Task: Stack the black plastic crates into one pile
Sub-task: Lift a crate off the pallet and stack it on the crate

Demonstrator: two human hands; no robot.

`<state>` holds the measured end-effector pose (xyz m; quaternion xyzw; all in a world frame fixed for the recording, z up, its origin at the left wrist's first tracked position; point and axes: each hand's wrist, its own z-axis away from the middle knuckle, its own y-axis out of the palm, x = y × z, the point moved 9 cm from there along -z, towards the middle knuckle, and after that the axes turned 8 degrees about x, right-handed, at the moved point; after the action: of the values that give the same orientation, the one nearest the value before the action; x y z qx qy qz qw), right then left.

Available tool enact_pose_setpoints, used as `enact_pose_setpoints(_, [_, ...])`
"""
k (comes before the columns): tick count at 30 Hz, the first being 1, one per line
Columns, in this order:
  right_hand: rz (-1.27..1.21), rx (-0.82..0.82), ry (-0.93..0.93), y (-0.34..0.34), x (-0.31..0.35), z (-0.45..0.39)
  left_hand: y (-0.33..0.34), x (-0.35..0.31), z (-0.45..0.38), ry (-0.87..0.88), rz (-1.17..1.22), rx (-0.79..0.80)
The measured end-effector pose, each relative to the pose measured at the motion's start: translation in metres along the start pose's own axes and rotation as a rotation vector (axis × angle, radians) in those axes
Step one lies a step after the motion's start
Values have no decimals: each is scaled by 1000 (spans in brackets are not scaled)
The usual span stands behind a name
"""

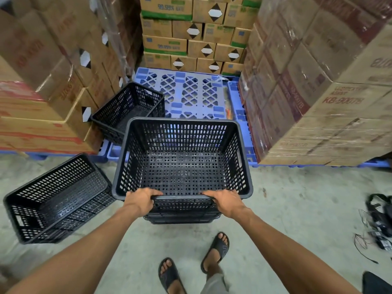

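1. The left hand (141,200) and right hand (226,201) are both gripping the near rim of the top crate (182,158).
2. That crate is sitting nested on a pile (182,217) on the concrete floor (297,209).
3. A second crate (57,200) is lying to the left, and a third (129,109) is resting against cardboard boxes (42,115).
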<state>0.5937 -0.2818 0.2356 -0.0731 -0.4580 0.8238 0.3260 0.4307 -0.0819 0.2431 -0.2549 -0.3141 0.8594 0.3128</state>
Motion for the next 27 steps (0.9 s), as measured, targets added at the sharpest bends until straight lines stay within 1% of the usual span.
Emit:
enact_pose_setpoints(2, [-3, 4, 18, 0, -1, -4, 4, 3, 0, 5, 34, -13])
enact_pose_setpoints(5, [-59, 75, 20, 1, -4, -10, 12, 7, -2, 8, 84, -27])
enact_pose_setpoints(7, [-73, 122, 16, 2, -5, -11, 21, 7, -4, 7, 64, -6])
enact_pose_setpoints(13, [-37, 87, 72, 10, -5, -12, 29, 7, -10, 22, 59, -35])
enact_pose_setpoints(21, [-3, 121, 80, 21, -9, -11, 28, 6, -13, 15, 36, -83])
enact_pose_setpoints(27, [-36, 128, 98, 24, -12, -14, 27, 3, -16, 21, 31, -77])
